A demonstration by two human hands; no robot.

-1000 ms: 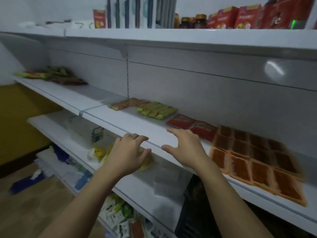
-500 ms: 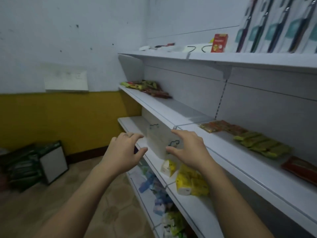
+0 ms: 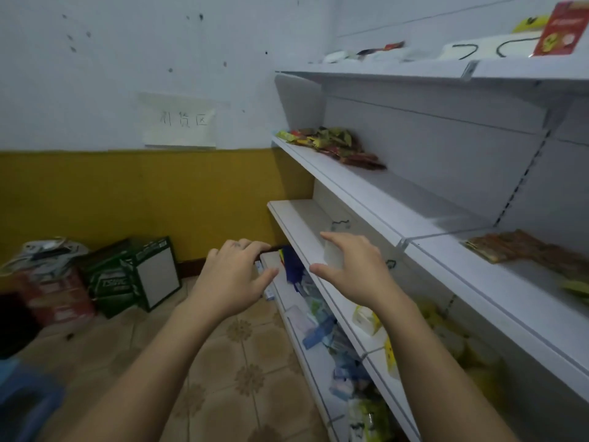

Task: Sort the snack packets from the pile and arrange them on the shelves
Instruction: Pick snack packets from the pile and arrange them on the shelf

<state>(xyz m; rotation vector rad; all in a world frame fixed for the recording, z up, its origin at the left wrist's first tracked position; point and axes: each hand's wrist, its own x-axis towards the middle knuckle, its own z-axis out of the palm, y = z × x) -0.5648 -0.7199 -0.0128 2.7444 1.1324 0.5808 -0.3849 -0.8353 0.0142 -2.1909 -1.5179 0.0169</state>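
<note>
A mixed pile of green, yellow and red snack packets (image 3: 334, 147) lies at the far left end of the white middle shelf (image 3: 382, 199). Orange-brown packets (image 3: 522, 248) lie in a row further right on that shelf, with a green packet (image 3: 577, 287) at the frame's edge. My left hand (image 3: 234, 277) hovers in front of the shelves with relaxed fingers and holds nothing. My right hand (image 3: 353, 267) is held out beside it, thumb and fingers spread, empty, in front of the lower shelf's edge (image 3: 296, 231).
The lower shelves hold yellow packs (image 3: 366, 319) and blue and white packs (image 3: 322, 333). A green carton (image 3: 134, 275) and a red carton (image 3: 54, 295) stand on the tiled floor by the yellow wall. A blue stool (image 3: 22, 400) is at the bottom left. The top shelf carries a red box (image 3: 561, 30).
The view has swung left along the shelves, from the sorted rows towards the pile at the shelf's far end. Both hands stay empty and held out in front.
</note>
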